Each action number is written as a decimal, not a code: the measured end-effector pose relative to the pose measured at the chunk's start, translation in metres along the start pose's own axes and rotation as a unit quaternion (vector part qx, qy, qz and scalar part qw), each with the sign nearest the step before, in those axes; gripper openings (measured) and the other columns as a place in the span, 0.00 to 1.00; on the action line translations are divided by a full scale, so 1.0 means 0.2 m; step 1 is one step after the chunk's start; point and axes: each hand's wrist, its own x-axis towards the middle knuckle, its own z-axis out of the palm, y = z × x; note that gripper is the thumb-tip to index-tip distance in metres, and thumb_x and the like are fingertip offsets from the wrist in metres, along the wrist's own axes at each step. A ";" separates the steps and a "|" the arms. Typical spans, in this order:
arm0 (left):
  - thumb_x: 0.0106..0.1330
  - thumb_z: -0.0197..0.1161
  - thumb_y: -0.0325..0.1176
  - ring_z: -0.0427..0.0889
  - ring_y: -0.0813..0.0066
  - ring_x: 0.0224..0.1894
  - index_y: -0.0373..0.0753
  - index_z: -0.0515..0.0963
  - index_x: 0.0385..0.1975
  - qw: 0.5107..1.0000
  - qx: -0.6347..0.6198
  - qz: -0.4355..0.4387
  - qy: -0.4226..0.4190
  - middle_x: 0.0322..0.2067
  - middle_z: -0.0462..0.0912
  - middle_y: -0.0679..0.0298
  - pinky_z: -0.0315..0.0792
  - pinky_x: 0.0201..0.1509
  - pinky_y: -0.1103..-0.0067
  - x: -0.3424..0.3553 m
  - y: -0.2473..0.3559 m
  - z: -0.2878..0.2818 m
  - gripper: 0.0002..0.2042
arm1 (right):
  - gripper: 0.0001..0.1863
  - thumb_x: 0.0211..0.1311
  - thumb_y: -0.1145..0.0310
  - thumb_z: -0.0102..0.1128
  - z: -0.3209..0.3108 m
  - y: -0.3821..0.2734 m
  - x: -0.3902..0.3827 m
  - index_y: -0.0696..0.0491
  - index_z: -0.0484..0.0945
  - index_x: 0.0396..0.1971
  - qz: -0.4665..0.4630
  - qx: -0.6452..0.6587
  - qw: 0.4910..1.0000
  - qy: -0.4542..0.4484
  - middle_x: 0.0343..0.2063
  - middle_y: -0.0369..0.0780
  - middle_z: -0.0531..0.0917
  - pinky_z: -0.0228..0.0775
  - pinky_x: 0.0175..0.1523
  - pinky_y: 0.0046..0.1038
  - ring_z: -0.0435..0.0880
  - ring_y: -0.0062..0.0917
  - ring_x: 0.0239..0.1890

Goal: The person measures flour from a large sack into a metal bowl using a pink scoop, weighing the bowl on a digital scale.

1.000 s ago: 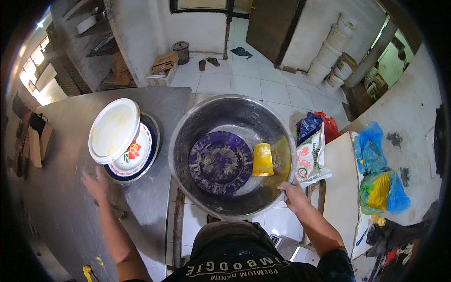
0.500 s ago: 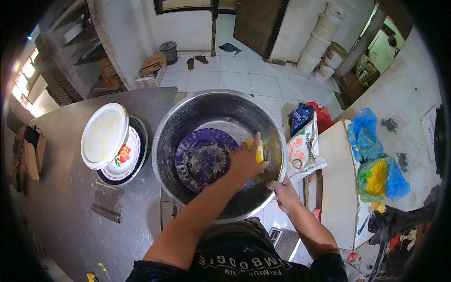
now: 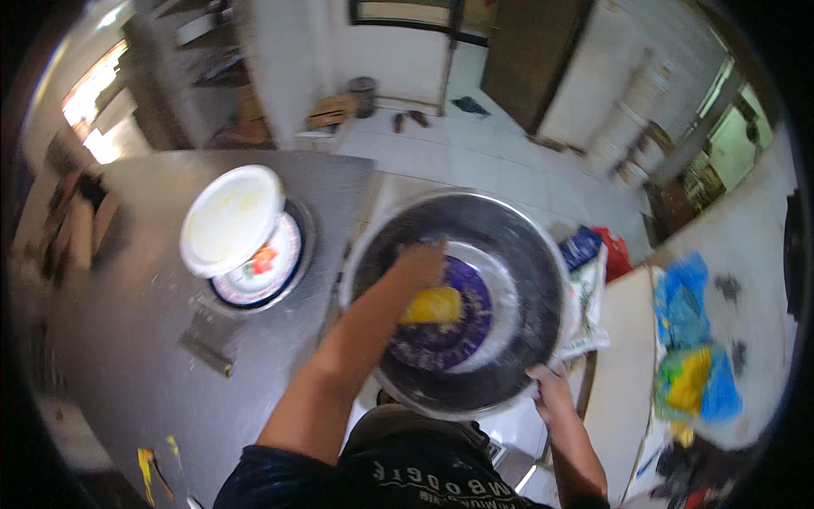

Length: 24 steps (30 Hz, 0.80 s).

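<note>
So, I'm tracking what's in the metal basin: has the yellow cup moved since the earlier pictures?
Yes. The yellow cup has moved left, closer to the metal table than a second ago.

White walls point(image 3: 398, 64) border a pale tiled floor point(image 3: 530, 182).

Under my right fingers point(image 3: 539, 374), the basin point(image 3: 532, 288) is hard, shiny metal, dulled inside by pale smears. I see a matt, crusted purple disc point(image 3: 476, 318), a smooth plastic yellow cup point(image 3: 441, 305), a scuffed metal bench point(image 3: 127, 356) and a crinkly, glossy plastic blue bag point(image 3: 682, 293).
</note>
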 end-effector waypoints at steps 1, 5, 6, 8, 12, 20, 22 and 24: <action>0.61 0.48 0.44 0.68 0.51 0.52 0.39 0.65 0.53 0.998 -0.002 -0.015 -0.055 0.49 0.70 0.50 0.58 0.56 0.59 0.02 -0.01 -0.01 0.22 | 0.25 0.44 0.81 0.52 0.02 -0.05 -0.04 0.55 0.64 0.48 0.026 0.025 0.999 0.004 0.38 0.41 0.75 0.70 0.43 0.29 0.76 0.29 0.39; 0.60 0.49 0.40 0.69 0.51 0.50 0.37 0.71 0.45 0.986 -0.115 0.062 -0.104 0.46 0.72 0.49 0.60 0.56 0.67 0.07 -0.07 0.02 0.17 | 0.22 0.40 0.82 0.49 0.01 -0.09 -0.08 0.55 0.68 0.42 -0.009 0.017 1.000 0.017 0.33 0.39 0.76 0.72 0.37 0.27 0.77 0.28 0.34; 0.60 0.48 0.39 0.70 0.52 0.49 0.36 0.72 0.43 0.979 -0.145 0.102 -0.096 0.45 0.72 0.49 0.62 0.54 0.66 0.04 -0.09 0.00 0.16 | 0.23 0.40 0.82 0.49 0.04 -0.10 -0.10 0.55 0.67 0.43 -0.005 0.024 0.999 0.028 0.33 0.38 0.76 0.72 0.36 0.26 0.77 0.28 0.34; 0.60 0.48 0.38 0.70 0.53 0.48 0.35 0.73 0.40 0.971 -0.189 0.133 -0.063 0.44 0.73 0.48 0.63 0.52 0.66 -0.02 -0.15 -0.07 0.15 | 0.25 0.39 0.83 0.48 0.07 -0.09 -0.09 0.54 0.66 0.44 0.005 0.025 0.999 0.021 0.34 0.38 0.76 0.72 0.35 0.26 0.77 0.28 0.34; 0.62 0.48 0.40 0.70 0.56 0.49 0.36 0.71 0.44 0.967 -0.245 0.074 0.011 0.44 0.74 0.51 0.62 0.53 0.68 -0.15 -0.17 -0.23 0.17 | 0.27 0.39 0.83 0.47 0.00 -0.07 -0.07 0.53 0.64 0.46 -0.001 0.010 1.000 0.024 0.36 0.39 0.75 0.73 0.35 0.27 0.77 0.28 0.34; 0.61 0.47 0.32 0.72 0.73 0.41 0.35 0.73 0.39 0.895 -0.392 -0.086 0.196 0.38 0.75 0.61 0.66 0.47 0.78 -0.53 -0.73 -0.77 0.12 | 0.26 0.39 0.79 0.47 -0.16 0.11 -0.11 0.53 0.64 0.46 0.001 0.043 0.999 0.029 0.36 0.39 0.74 0.71 0.37 0.29 0.75 0.28 0.36; 0.61 0.46 0.34 0.72 0.77 0.33 0.37 0.74 0.36 0.885 -0.376 -0.139 0.238 0.32 0.75 0.64 0.67 0.41 0.79 -0.72 -0.86 -0.93 0.11 | 0.24 0.40 0.79 0.47 -0.28 0.21 -0.10 0.55 0.66 0.45 -0.025 0.031 0.999 0.017 0.36 0.39 0.75 0.71 0.38 0.29 0.76 0.28 0.35; 0.62 0.45 0.35 0.71 0.78 0.28 0.35 0.73 0.37 0.868 -0.384 -0.222 0.224 0.30 0.75 0.64 0.68 0.34 0.81 -0.82 -1.20 -0.91 0.13 | 0.20 0.44 0.77 0.49 -0.37 0.31 -0.14 0.57 0.68 0.42 -0.008 0.066 0.996 0.058 0.36 0.39 0.75 0.68 0.43 0.31 0.75 0.30 0.38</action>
